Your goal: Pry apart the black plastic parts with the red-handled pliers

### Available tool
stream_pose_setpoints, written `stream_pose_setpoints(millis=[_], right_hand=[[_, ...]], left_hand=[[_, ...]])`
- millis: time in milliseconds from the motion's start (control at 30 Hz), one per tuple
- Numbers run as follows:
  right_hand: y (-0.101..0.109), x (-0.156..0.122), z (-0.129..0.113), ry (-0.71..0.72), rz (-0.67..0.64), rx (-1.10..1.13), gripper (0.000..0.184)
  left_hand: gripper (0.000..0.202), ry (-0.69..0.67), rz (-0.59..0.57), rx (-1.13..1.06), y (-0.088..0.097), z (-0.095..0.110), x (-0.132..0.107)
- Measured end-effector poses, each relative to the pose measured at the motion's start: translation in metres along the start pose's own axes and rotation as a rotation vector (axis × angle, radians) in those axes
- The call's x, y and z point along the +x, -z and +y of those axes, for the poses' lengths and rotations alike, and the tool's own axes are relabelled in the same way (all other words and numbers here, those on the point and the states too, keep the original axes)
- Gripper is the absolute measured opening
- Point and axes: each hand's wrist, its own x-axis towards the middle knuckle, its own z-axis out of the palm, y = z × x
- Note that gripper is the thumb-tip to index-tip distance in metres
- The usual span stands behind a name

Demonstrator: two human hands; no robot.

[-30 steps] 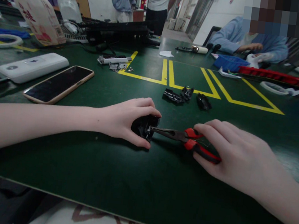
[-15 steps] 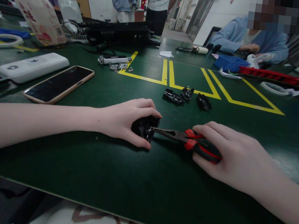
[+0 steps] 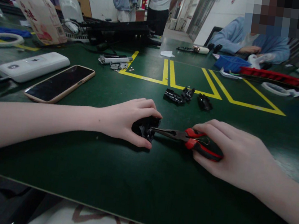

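Head view: left hand [image 3: 126, 119] clamps the part [image 3: 142, 128], likely light, stiff, best held by its sides; right hand [image 3: 238, 152] clasps pliers [image 3: 178, 135].

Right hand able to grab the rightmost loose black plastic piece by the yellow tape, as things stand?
Probably not freely: the right hand grips red-and-black-handled metal pliers. Nothing visible blocks the way to the black plastic piece, though.
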Motion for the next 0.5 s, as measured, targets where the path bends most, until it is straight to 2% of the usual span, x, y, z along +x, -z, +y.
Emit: stream_pose_setpoints(millis=[233, 500], right_hand=[[0.0033, -0.0012, 0.003, 0.01, -0.018, -0.001, 0.032], [-0.0007, 0.0, -0.0018, -0.073, -0.074, 0.16, 0.033]], left_hand=[[0.069, 0.007, -0.003, 0.002, 0.0001, 0.0002, -0.001], [0.069, 0.011, 0.0, -0.002, 0.0004, 0.0015, 0.0]])
